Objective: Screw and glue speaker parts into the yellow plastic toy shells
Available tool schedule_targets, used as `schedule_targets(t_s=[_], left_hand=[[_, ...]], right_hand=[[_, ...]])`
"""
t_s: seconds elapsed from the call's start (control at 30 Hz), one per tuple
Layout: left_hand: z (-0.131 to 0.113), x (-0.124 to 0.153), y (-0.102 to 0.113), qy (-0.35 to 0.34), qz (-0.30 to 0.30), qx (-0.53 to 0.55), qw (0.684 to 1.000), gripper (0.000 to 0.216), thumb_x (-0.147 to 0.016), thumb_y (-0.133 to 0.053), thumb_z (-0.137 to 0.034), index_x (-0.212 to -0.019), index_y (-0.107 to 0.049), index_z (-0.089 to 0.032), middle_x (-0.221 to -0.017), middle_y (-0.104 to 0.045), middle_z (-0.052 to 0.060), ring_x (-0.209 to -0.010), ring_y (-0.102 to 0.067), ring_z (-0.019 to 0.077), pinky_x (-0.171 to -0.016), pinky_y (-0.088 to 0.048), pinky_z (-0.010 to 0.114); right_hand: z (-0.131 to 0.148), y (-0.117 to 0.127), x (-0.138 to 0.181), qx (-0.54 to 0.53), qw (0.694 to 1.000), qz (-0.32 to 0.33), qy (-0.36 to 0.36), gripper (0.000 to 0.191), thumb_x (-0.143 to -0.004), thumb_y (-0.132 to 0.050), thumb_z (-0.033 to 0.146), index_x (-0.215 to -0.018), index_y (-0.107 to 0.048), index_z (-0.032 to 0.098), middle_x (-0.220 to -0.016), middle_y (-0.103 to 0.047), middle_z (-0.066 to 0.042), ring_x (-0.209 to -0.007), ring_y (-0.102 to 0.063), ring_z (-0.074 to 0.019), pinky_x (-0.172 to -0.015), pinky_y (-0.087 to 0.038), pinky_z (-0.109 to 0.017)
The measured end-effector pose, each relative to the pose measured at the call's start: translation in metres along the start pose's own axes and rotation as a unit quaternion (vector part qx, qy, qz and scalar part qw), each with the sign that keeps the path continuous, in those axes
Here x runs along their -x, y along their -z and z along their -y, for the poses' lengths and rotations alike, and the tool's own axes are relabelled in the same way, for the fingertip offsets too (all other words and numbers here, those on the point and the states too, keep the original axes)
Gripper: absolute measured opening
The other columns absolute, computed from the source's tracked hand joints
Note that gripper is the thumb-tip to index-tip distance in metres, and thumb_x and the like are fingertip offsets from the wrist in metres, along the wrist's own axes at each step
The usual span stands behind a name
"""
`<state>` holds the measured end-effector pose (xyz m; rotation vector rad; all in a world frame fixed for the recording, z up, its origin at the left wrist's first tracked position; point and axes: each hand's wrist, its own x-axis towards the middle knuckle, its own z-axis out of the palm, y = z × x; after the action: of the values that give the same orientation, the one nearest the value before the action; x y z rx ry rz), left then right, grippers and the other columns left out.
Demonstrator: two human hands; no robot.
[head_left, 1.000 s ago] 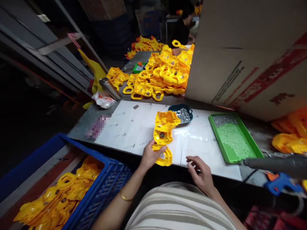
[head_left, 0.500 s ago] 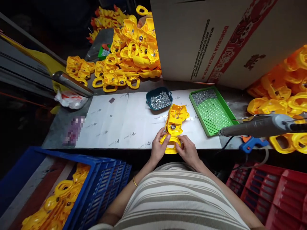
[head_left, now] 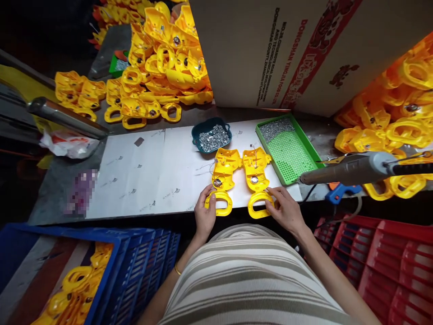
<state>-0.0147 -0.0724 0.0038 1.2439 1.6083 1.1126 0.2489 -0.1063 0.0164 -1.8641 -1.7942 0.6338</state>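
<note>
Two yellow plastic shell halves with ring handles lie side by side on the white board, hollow sides up. My left hand [head_left: 205, 210] grips the handle of the left shell half [head_left: 226, 168], which has thin wires and a round metal part inside. My right hand [head_left: 283, 208] pinches the handle of the right shell half [head_left: 255, 168], where a round silvery part shows near the bottom. Just behind them stands a dark teal bowl [head_left: 195, 141] of small metal screws. To the right is a green tray [head_left: 293, 155] with small metal pieces at its far end.
A grey electric screwdriver [head_left: 352, 168] juts in from the right, above a blue glue gun [head_left: 341, 193]. A large carton [head_left: 243, 58] stands behind the board. Yellow shells [head_left: 169, 67] are piled at back left and right. A blue crate [head_left: 125, 253] and red crates [head_left: 389, 262] flank me below.
The yellow piece that was together in my hands is now two halves laid open and apart, one in each hand. The view has shifted slightly to the right.
</note>
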Motion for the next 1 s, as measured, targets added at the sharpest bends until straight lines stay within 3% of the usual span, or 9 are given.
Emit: schedule_targets(t_s=[0.07,0.17,0.3,0.47,0.6,0.7,1.0], left_hand=[[0.000,-0.001,0.001,-0.074,-0.012,-0.081,0.994,0.037,-0.092,-0.054,-0.037,-0.123,-0.058,-0.018,-0.117,-0.062,0.011,-0.110,-0.058,0.0211,-0.098,-0.046,0.036],[-0.007,-0.003,0.004,-0.196,-0.049,-0.219,0.954,0.032,-0.090,-0.056,-0.032,-0.119,-0.062,-0.019,-0.126,-0.056,0.013,-0.120,-0.049,0.0253,-0.105,-0.039,0.043],[-0.027,-0.005,-0.001,-0.301,-0.045,-0.298,0.905,0.025,-0.090,-0.056,-0.025,-0.112,-0.067,-0.018,-0.131,-0.052,0.015,-0.123,-0.043,0.0278,-0.105,-0.036,0.046],[-0.055,-0.011,-0.024,-0.365,0.010,-0.341,0.866,0.016,-0.087,-0.064,-0.025,-0.101,-0.072,-0.024,-0.116,-0.062,0.010,-0.111,-0.049,0.0270,-0.096,-0.038,0.045],[-0.067,-0.023,-0.047,-0.358,0.127,-0.307,0.872,0.024,-0.090,-0.061,-0.028,-0.111,-0.069,-0.019,-0.091,-0.066,0.008,-0.089,-0.055,0.0214,-0.080,-0.046,0.034],[-0.070,-0.031,-0.063,-0.292,0.219,-0.264,0.893,0.031,-0.088,-0.063,-0.029,-0.117,-0.066,-0.017,-0.082,-0.063,0.004,-0.076,-0.057,0.0164,-0.070,-0.047,0.027],[-0.072,-0.041,-0.078,-0.175,0.263,-0.163,0.935,0.009,-0.082,-0.067,-0.022,-0.085,-0.075,-0.021,-0.072,-0.059,0.000,-0.068,-0.054,0.0120,-0.064,-0.040,0.023]], right_hand=[[0.006,0.002,-0.006,-0.039,0.997,-0.062,-0.008,0.032,-0.088,-0.053,0.030,-0.118,-0.059,0.020,-0.099,-0.062,-0.006,-0.052,-0.053,-0.0090,-0.056,-0.050,-0.027],[0.017,0.000,-0.022,-0.067,0.990,-0.124,-0.019,0.034,-0.090,-0.052,0.030,-0.120,-0.058,0.018,-0.091,-0.058,-0.005,-0.052,-0.050,-0.0098,-0.057,-0.050,-0.028],[0.021,-0.006,-0.045,-0.062,0.993,-0.093,-0.035,0.030,-0.087,-0.057,0.034,-0.111,-0.066,0.019,-0.099,-0.057,-0.008,-0.054,-0.052,-0.0099,-0.061,-0.051,-0.030],[0.020,-0.004,-0.057,-0.088,0.992,-0.085,-0.014,0.020,-0.088,-0.057,0.034,-0.091,-0.071,0.021,-0.090,-0.064,-0.006,-0.061,-0.057,-0.0128,-0.060,-0.048,-0.029],[0.024,0.003,-0.061,-0.164,0.984,-0.067,0.013,0.018,-0.088,-0.059,0.034,-0.087,-0.069,0.020,-0.084,-0.069,-0.004,-0.070,-0.063,-0.0155,-0.061,-0.047,-0.027],[0.028,0.007,-0.065,-0.210,0.977,-0.038,0.009,0.017,-0.087,-0.059,0.034,-0.086,-0.068,0.020,-0.083,-0.071,-0.003,-0.072,-0.065,-0.0156,-0.062,-0.048,-0.027],[0.032,0.012,-0.076,-0.253,0.967,0.034,0.006,0.021,-0.086,-0.059,0.036,-0.085,-0.068,0.018,-0.078,-0.072,-0.003,-0.069,-0.065,-0.0144,-0.063,-0.049,-0.025]])
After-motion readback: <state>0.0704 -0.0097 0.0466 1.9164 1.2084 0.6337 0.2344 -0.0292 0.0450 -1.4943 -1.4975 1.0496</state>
